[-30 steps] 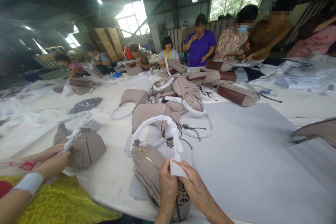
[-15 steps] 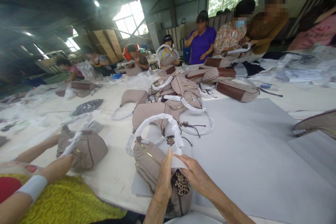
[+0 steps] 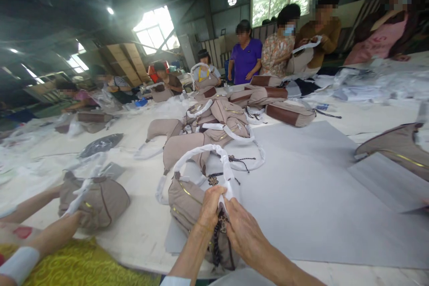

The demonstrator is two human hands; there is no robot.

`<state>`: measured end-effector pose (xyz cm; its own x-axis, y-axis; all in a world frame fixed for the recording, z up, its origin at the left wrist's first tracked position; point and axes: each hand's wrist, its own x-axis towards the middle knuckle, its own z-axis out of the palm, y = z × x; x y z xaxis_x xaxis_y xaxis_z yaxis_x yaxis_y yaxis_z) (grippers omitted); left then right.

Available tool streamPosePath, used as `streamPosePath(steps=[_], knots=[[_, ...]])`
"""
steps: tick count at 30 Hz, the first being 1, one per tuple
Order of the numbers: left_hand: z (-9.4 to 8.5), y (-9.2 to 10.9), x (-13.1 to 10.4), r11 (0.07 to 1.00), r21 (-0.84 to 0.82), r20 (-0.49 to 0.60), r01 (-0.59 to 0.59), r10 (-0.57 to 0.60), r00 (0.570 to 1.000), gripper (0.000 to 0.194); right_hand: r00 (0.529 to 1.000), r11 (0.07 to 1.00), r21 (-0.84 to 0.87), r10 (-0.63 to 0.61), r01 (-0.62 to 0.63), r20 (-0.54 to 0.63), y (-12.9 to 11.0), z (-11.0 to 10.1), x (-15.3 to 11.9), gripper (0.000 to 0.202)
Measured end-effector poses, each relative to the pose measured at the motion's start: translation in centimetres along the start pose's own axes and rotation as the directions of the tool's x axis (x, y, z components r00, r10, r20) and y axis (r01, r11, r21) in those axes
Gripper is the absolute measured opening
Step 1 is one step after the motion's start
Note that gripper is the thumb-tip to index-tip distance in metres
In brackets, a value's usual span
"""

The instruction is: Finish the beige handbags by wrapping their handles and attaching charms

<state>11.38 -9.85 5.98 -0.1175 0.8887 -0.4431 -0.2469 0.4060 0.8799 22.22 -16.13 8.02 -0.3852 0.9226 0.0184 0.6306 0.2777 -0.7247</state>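
Observation:
A taupe handbag [image 3: 187, 208] with gold zips lies before me at the table's near edge. Its strap, wound in white wrapping paper [image 3: 201, 148], arches up over the bag. My left hand [image 3: 212, 208] is closed on the wrapped strap near its lower right end. Close beside it, my right hand [image 3: 243, 228] pinches the same wrapping, fingertips nearly meeting the left ones. Beneath my hands hangs a leopard-print charm [image 3: 222, 222] with a dark braided cord, partly hidden by my fingers.
Several taupe bags [image 3: 231, 114] are heaped beyond mine. At the left, a co-worker's hands hold another wrapped-strap bag [image 3: 100, 201]. Grey sheets [image 3: 321, 196] cover the table on the right, with a bag [image 3: 395, 143] beside them. People stand along the far side.
My hands have closed tighter around the strap's wrapping, and the loose white flap between them is now gathered in. The charm is more covered. The view has shifted to the right.

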Motion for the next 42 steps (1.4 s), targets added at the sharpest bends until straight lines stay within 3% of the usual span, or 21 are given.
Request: streamPosePath(steps=[3,6,7,9,12,14,16,18,20,23,26,29,31,34,38,42], knots=[[-0.4,0.4,0.3,0.996,-0.053,0.031,0.074,-0.072,0.997,0.019,1.0,0.995,0.096,-0.029,0.029,0.001,-0.1,2.5,-2.4,0.037],[-1.1,1.0,0.6,0.997,-0.064,0.039,0.032,-0.03,0.999,0.028,0.994,0.972,0.218,-0.096,0.082,0.054,0.4,3.8,-4.0,0.033],[-1.4,1.2,0.6,0.998,-0.057,0.054,0.011,-0.008,0.999,0.03,0.995,0.959,0.271,-0.094,0.081,0.035,0.7,3.5,-4.0,0.03],[-1.7,1.7,0.3,0.999,-0.033,0.093,-0.013,0.016,0.996,0.033,0.995,0.926,0.378,0.023,0.015,-0.096,1.5,1.8,-3.0,0.023],[-1.8,2.0,-0.2,0.999,-0.018,0.117,-0.051,0.053,0.992,0.037,0.91,0.854,0.51,0.283,-0.097,-0.301,3.0,-1.8,0.6,0.026],[-1.5,1.8,-0.4,0.997,-0.009,0.121,-0.08,0.08,0.989,0.04,0.931,0.803,0.587,0.286,-0.103,-0.228,3.9,-3.1,3.5,0.035],[-1.3,1.6,-0.3,0.993,0.022,0.105,-0.117,0.114,0.988,0.042,0.98,0.715,0.684,0.201,-0.141,-0.008,4.8,-3.0,5.8,0.038],[-1.2,1.6,0.1,0.98,0.107,0.079,-0.17,0.162,0.984,0.041,0.976,0.618,0.756,0.138,-0.217,0.168,5.6,-2.2,7.3,0.039],[-1.3,1.9,0.4,0.943,0.233,0.08,-0.238,0.225,0.971,0.037,0.962,0.551,0.789,0.152,-0.272,0.225,6.3,-1.4,8.1,0.041],[-1.3,2.6,0.8,0.899,0.329,0.173,-0.289,0.243,0.954,0.034,0.953,0.485,0.82,0.171,-0.303,0.251,7.4,-1.1,8.7,0.041],[-1.5,2.9,0.9,0.951,0.231,0.227,-0.206,0.153,0.962,0.039,0.942,0.414,0.847,0.168,-0.334,0.29,8.2,-1.2,9.1,0.042],[-1.9,2.3,0.8,0.998,0.031,0.165,-0.051,0.045,0.985,0.043,0.931,0.338,0.868,0.17,-0.363,0.323,8.7,-1.1,9.4,0.044],[-2.2,1.5,0.6,0.995,-0.095,0.084,-0.009,0.017,0.996,0.04,0.927,0.289,0.881,0.155,-0.373,0.341,9.0,-0.9,9.5,0.044],[-2.1,0.3,-0.3,0.992,-0.104,0.085,-0.077,0.086,0.993,0.038,0.936,0.237,0.906,0.13,-0.35,0.328,9.2,-0.7,9.5,0.045],[-1.0,-0.9,-1.0,0.939,0.178,0.127,-0.295,0.275,0.953,0.042,0.955,0.199,0.937,0.143,-0.286,0.261,9.0,-0.8,9.0,0.052],[-0.2,-1.8,-0.5,0.894,0.287,0.058,-0.345,0.344,0.937,0.033,0.979,0.196,0.963,0.121,-0.185,0.163,9.1,-1.9,7.5,0.056]])
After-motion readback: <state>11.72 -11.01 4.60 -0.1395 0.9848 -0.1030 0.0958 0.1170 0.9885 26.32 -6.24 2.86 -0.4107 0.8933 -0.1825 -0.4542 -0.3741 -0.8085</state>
